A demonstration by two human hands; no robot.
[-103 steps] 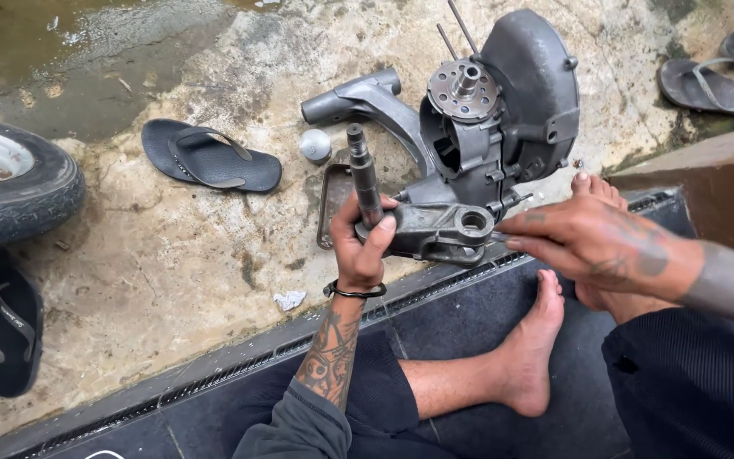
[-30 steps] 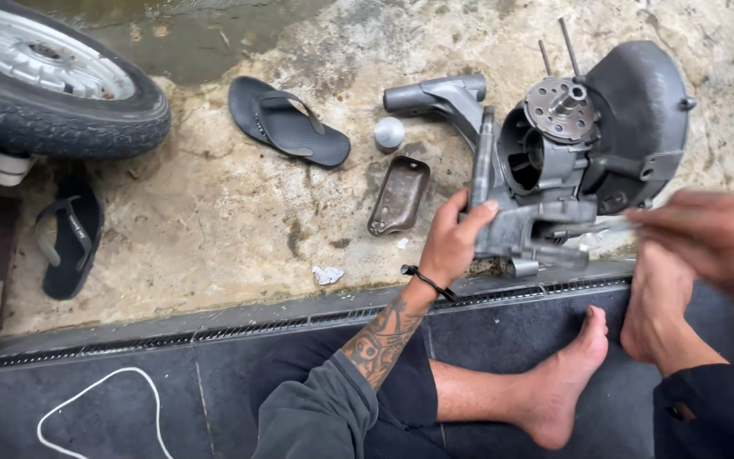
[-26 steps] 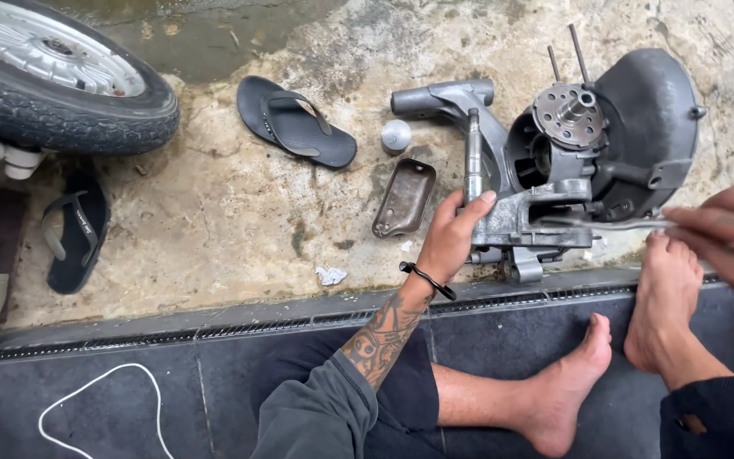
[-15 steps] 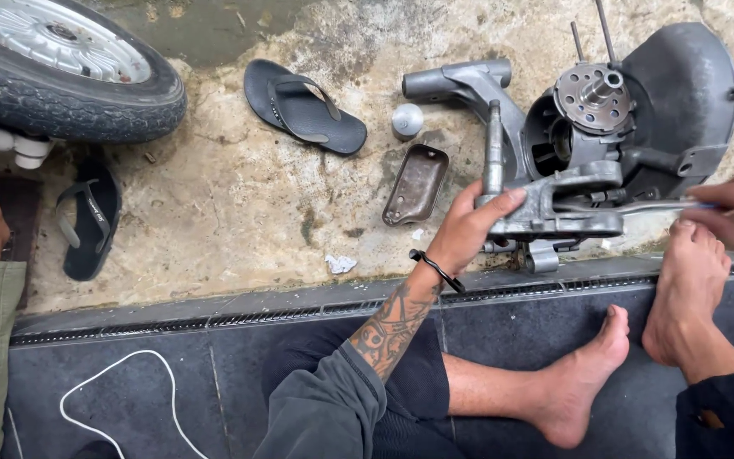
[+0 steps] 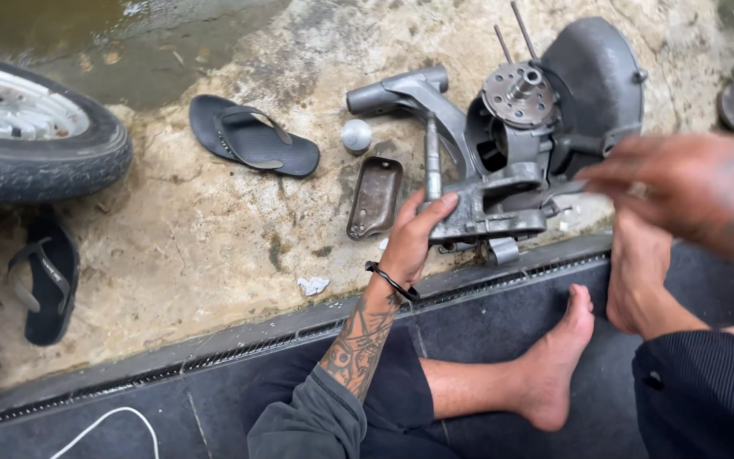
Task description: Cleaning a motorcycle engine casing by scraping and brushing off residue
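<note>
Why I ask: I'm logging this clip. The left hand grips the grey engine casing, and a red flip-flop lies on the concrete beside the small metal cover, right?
One detail is off: the flip-flop is black, not red, as the head view shows. The left hand does grip the grey engine casing, and the small metal cover lies nearby on the concrete.
</note>
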